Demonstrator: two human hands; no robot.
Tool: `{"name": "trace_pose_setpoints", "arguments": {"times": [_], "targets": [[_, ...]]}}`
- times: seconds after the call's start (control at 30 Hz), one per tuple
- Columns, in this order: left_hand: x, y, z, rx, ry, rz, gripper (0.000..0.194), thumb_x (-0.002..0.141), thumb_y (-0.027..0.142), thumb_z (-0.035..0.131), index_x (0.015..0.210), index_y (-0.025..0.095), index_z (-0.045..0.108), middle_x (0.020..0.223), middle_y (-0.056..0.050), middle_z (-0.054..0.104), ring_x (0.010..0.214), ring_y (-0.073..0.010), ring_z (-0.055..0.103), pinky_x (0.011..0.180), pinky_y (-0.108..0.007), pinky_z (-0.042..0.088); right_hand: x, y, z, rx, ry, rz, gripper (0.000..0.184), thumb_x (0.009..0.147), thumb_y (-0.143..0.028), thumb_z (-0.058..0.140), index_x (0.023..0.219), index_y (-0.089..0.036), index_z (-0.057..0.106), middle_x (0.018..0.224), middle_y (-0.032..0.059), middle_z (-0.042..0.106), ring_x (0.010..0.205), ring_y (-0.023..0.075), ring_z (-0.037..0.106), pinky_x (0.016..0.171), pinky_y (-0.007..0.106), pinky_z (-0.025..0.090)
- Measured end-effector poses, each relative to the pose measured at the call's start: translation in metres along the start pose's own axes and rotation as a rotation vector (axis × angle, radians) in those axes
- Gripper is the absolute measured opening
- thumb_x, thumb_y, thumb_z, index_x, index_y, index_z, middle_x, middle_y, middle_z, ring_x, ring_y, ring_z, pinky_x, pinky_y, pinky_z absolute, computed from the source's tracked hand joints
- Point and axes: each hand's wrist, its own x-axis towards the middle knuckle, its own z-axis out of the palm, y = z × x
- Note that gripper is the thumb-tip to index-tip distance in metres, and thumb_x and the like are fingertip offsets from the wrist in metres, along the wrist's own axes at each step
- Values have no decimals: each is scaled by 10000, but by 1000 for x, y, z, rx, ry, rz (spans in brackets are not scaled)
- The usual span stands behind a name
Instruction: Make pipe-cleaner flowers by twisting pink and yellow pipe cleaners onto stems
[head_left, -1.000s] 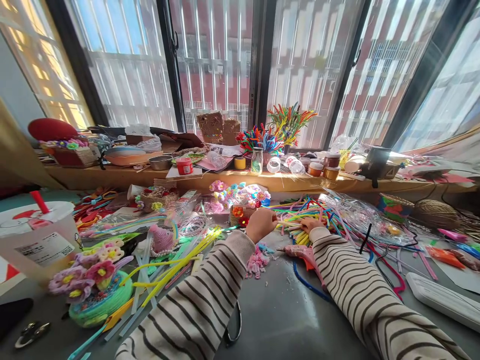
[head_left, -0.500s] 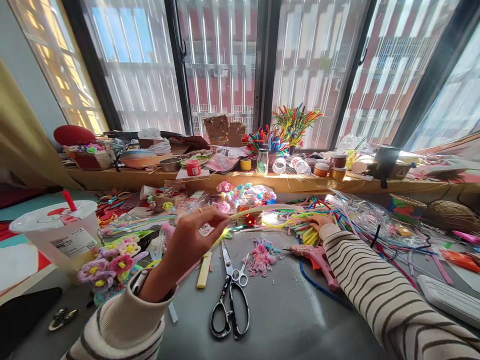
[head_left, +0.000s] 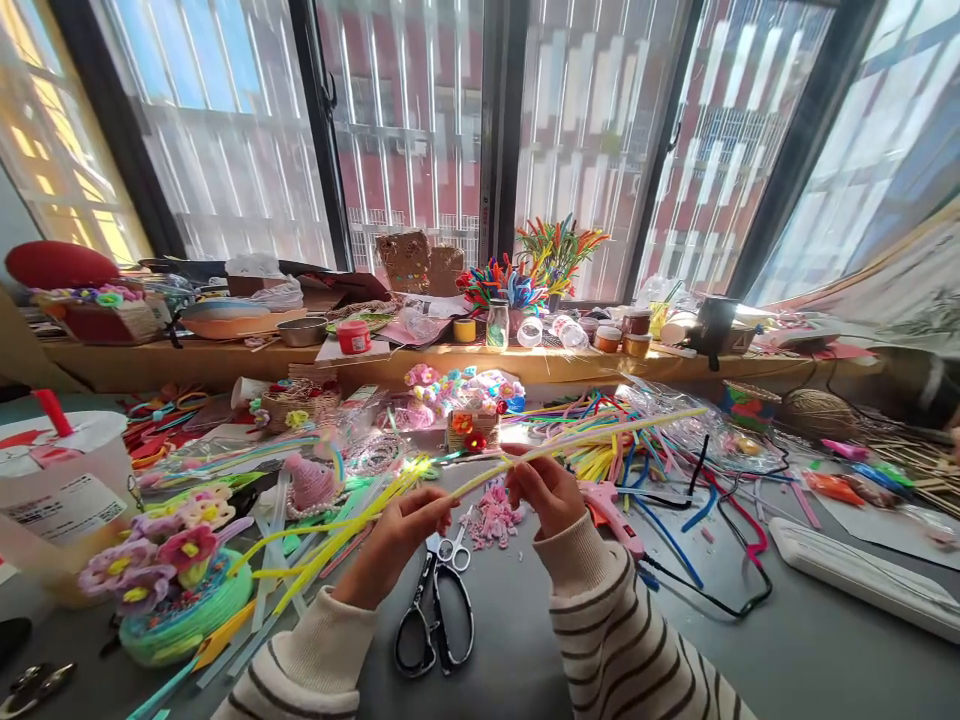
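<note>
A long pale yellow pipe cleaner [head_left: 637, 425] slants up to the right across the middle of the table, in both hands. My left hand [head_left: 405, 540] pinches its lower end. Farther along, the fingertips of my right hand [head_left: 551, 490] are closed on it. Below my hands lie large black-handled scissors [head_left: 429, 580] and small white scissors [head_left: 455, 552]. Between the hands sits a pile of pink fuzzy scraps [head_left: 496, 515]. A pink glue gun [head_left: 600, 497] rests just right of my right hand. Loose yellow pipe cleaners [head_left: 330, 555] lie by my left wrist.
A lidded drink cup [head_left: 67, 500] and crocheted-looking flowers [head_left: 165, 550] stand at the left. Many coloured pipe cleaners [head_left: 600, 455] spread behind my right hand. A long white device [head_left: 855, 575] lies at the right. Jars and crafts crowd the windowsill [head_left: 420, 372].
My right hand has come back from the pipe cleaner heap to the middle. My left hand is lower and nearer. The pipe cleaner now tilts up to the right; the view has shifted right.
</note>
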Motion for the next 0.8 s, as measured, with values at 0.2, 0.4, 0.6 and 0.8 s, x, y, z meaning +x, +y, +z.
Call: {"name": "trace_pose_setpoints", "arguments": {"times": [0.2,0.4,0.6,0.8], "targets": [[3,-3,1,96,21,-35,141,622,256,588,683,134,625,559,2,585,526,-88,500,521,-195,396,4,26,-7,-40,244,30,198,666,-312,569,593,-132,605,427,-48,462,378,46,401,384,178,298],[2,-1,5,145,119,-26,169,587,244,611,720,141,626,616,-8,637,572,-126,575,580,-231,465,4,30,-11,-141,271,36,184,654,-313,577,611,-138,615,416,-53,461,387,55,403,405,192,306],[1,-7,5,182,136,3,203,601,255,606,769,142,608,657,-16,647,617,-146,601,614,-252,494,3,36,-8,-141,282,123,210,615,-338,605,583,-130,607,434,-38,480,386,54,397,394,190,308],[1,-9,3,211,149,26,165,622,267,590,723,138,612,642,-17,644,608,-142,603,603,-236,497,3,35,-1,-205,204,188,189,622,-316,603,595,-129,621,448,-25,512,394,60,427,390,181,332]]}}
